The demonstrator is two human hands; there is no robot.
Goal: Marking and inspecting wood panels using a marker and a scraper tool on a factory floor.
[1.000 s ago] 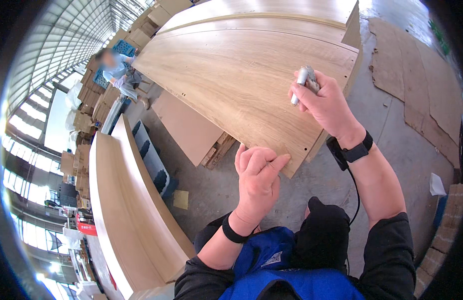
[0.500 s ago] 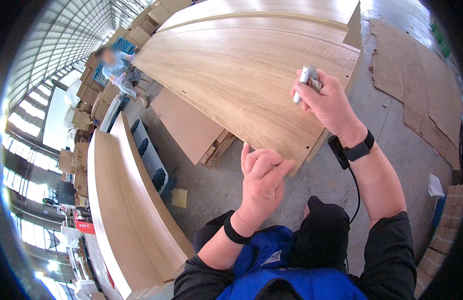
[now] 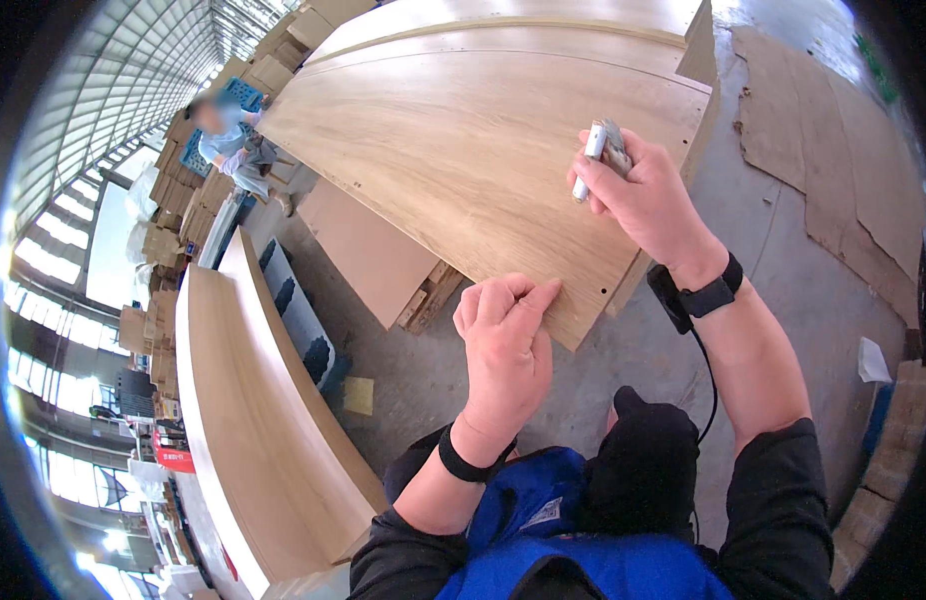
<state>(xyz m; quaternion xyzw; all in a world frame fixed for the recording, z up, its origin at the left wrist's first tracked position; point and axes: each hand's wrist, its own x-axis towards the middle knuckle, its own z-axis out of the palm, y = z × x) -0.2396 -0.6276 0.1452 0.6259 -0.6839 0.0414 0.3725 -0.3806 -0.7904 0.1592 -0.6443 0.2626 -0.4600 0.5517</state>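
The wood-grain panel (image 3: 463, 130) runs lengthwise from far left to a near-right corner. At its near edge the left grip (image 3: 505, 345) curls its fingers, thumb extended; whether it pinches the edge, I cannot tell. Half a second ago it sat closer to the corner, one finger raised. Rightward, over the panel, the silver-grey tool (image 3: 593, 145) points away, far end leaning right, clasped in the right grip (image 3: 643, 185).

L head cam, fisheye, downward, close over wood panel (image 3: 463, 150); far bg (image 3: 148, 120) rather unclear
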